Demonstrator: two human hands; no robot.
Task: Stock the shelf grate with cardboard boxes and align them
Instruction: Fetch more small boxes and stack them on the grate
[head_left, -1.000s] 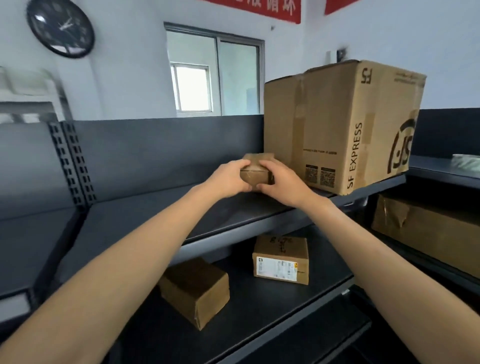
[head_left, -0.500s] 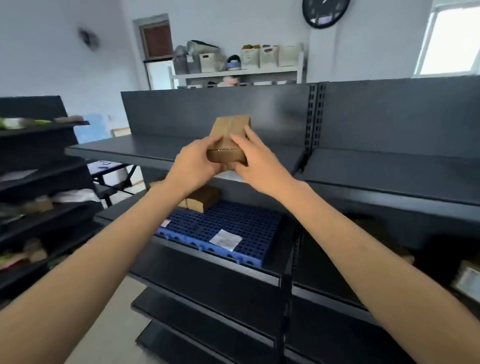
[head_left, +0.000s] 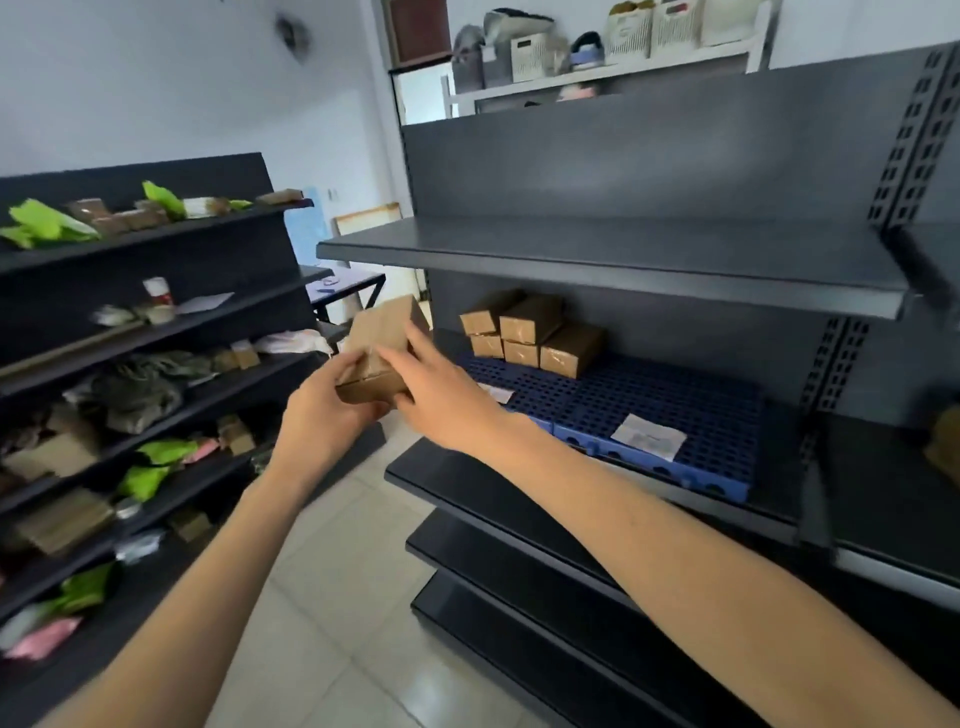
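Note:
I hold a small brown cardboard box (head_left: 382, 340) in the air with both hands, left of the dark shelf unit. My left hand (head_left: 324, 415) grips its lower left side and my right hand (head_left: 441, 395) grips its right side. A blue plastic grate (head_left: 675, 400) lies on the middle shelf to the right. Several small cardboard boxes (head_left: 527, 332) are stacked at the grate's back left corner. White paper slips (head_left: 647, 436) lie on the grate's front part.
An empty dark shelf board (head_left: 623, 254) hangs above the grate. A second dark rack (head_left: 156, 332) on the left holds green bags, parcels and small boxes. Tiled floor (head_left: 337, 571) runs between the two racks. Lower shelves (head_left: 519, 561) jut out below the grate.
The view has swung left from the shelf with the large SF Express box to the blue grate. Both hands carried the small box along and lowered it.

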